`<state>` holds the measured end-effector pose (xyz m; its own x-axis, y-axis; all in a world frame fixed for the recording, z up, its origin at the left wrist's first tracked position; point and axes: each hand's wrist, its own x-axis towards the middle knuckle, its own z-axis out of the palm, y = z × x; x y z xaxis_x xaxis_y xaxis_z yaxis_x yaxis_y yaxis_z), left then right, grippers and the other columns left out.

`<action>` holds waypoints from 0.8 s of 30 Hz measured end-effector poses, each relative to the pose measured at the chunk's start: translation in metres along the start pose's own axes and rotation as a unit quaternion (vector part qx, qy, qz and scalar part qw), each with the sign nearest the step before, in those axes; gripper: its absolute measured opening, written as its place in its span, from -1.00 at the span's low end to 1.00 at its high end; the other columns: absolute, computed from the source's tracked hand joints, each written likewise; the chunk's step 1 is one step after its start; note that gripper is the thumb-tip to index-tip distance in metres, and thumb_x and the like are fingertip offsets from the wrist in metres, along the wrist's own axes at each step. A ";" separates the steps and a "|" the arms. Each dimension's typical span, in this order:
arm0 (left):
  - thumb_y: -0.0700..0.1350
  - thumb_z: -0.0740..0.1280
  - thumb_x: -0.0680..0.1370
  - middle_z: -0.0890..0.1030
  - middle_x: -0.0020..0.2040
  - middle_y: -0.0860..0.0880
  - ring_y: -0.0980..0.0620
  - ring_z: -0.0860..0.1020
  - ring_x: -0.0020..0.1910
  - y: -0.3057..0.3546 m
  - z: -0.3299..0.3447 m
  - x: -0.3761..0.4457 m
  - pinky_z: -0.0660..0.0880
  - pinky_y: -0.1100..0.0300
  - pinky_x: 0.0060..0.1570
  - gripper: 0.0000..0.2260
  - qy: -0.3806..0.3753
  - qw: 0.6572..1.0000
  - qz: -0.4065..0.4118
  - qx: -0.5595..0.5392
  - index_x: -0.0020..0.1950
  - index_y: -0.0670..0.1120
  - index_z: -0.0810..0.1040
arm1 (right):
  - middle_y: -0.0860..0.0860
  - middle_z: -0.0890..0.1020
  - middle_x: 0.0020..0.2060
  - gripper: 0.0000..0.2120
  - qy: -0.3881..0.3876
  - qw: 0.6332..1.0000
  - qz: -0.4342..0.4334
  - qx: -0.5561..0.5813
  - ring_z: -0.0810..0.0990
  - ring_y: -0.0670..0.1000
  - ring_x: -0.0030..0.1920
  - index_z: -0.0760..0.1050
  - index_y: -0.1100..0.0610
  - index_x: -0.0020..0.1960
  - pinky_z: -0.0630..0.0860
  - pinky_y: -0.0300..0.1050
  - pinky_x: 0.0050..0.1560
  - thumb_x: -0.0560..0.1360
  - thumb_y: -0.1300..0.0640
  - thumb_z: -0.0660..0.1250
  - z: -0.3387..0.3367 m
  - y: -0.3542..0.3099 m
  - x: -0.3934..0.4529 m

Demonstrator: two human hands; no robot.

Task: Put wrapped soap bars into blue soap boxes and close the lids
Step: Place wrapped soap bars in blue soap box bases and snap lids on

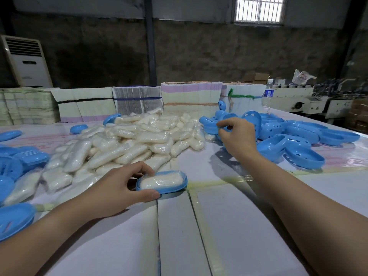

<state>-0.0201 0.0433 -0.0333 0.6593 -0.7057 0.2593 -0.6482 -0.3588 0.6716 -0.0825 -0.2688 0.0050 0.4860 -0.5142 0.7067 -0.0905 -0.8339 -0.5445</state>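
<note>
Holding the open soap box (184, 187) with a wrapped bar (161, 181) inside, the left hand (117, 188) grips its left end at lower centre. The right hand (236, 134), right of centre, pinches a blue lid (211, 127) from the pile.

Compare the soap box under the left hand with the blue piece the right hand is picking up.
The soap box lies flat near the table's front, a wrapped soap bar in it; the blue piece is empty and lies in the far pile.
The left hand grips the box's end; the right hand pinches the piece's edge.
Both are blue plastic.
</note>
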 end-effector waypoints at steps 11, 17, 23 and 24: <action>0.23 0.61 0.24 0.60 0.06 0.33 0.29 0.58 0.07 -0.002 0.002 0.000 0.62 0.21 -0.14 -0.20 0.001 0.999 0.000 -0.054 0.29 0.42 0.17 | -0.09 0.63 -0.29 -0.66 -0.301 0.814 0.099 0.487 0.58 -0.07 -0.18 0.71 0.05 -0.18 0.51 -0.15 -0.10 0.45 0.45 0.33 -0.008 -0.054 -0.025; 0.31 0.52 0.17 0.61 0.05 0.24 0.17 0.64 0.03 -0.001 0.004 -0.001 0.56 0.34 0.01 -0.15 0.021 0.998 0.017 -0.057 0.17 0.68 -0.04 | 0.10 0.68 -0.09 -0.71 -0.410 0.646 0.205 0.610 0.64 0.05 -0.13 0.73 0.13 -0.11 0.60 -0.10 -0.10 0.37 0.39 0.30 -0.002 -0.064 -0.037; 0.29 0.51 0.22 0.57 0.18 0.28 0.31 0.56 0.14 0.001 0.003 0.000 0.52 0.41 0.06 -0.18 0.017 0.999 0.030 -0.037 0.27 0.57 0.04 | 0.13 0.67 0.07 -0.67 -0.426 0.601 0.264 0.623 0.60 0.06 -0.09 0.71 0.15 0.02 0.52 -0.15 -0.17 0.37 0.36 0.29 0.004 -0.063 -0.044; 0.31 0.50 0.22 0.55 0.19 0.33 0.36 0.54 0.16 0.001 0.002 0.000 0.50 0.44 0.06 -0.18 0.014 0.999 0.030 -0.030 0.32 0.50 0.07 | 0.13 0.67 0.07 -0.67 -0.428 0.614 0.264 0.608 0.58 0.05 -0.12 0.70 0.17 0.05 0.48 -0.16 -0.21 0.37 0.35 0.29 0.005 -0.063 -0.044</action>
<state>-0.0216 0.0414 -0.0339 0.6312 -0.7075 0.3180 -0.6630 -0.2793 0.6945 -0.0939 -0.1922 0.0057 0.9942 0.0791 0.0731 0.0312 0.4377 -0.8986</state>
